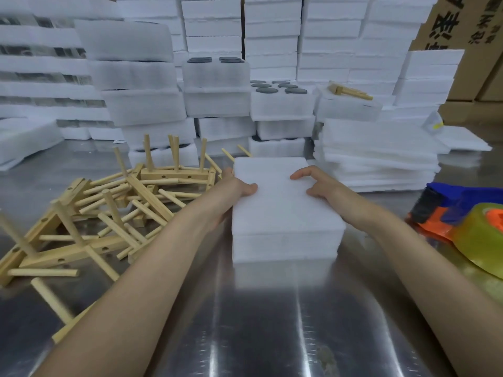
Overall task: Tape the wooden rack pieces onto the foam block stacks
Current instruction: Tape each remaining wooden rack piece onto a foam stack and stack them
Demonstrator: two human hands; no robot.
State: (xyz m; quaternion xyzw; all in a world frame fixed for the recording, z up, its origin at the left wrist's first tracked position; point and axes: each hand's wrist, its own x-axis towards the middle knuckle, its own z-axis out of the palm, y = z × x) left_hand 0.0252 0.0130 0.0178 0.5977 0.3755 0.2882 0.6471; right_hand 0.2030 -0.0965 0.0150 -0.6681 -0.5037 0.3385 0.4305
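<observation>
Steel surface [258, 336] is lying nearest me, bare and shiny, with both my forearms running out over it. Foam walls [272, 36] are filling the whole back, and cardboard boxes [449, 23] are showing top right. A flat pile of foam sheets [378, 159] is sitting right of centre.

The foam block stack [285, 213] is sitting on the surface dead ahead, between my two grips. It is a few layers deep, with its long axis running straight away from me.

The wooden rack pieces [148, 195] are lying in a loose heap to my left, well apart from the tape dispenser [462, 197]. The dispenser is lying on the far right, just beside my right forearm, with its tape roll [479, 240] facing me.

Left grip [234, 191] is clamping the stack's left edge, thumb on top and fingers going down the side. Right grip [318, 183] is curling over the top at the right edge and holding the stack too.

Key relation: the rack heap is lying left of the stack, so the left grip is the nearer one. The closest piece, the pegged bar [168, 174], is just beyond that grip. Its long axis is running left to right, crosswise to the stack, and its pegs are pointing up.

Judging: I am squaring the stack; no rack piece is on it and no tape yet. The bar probably needs turning to lie along the foam.
</observation>
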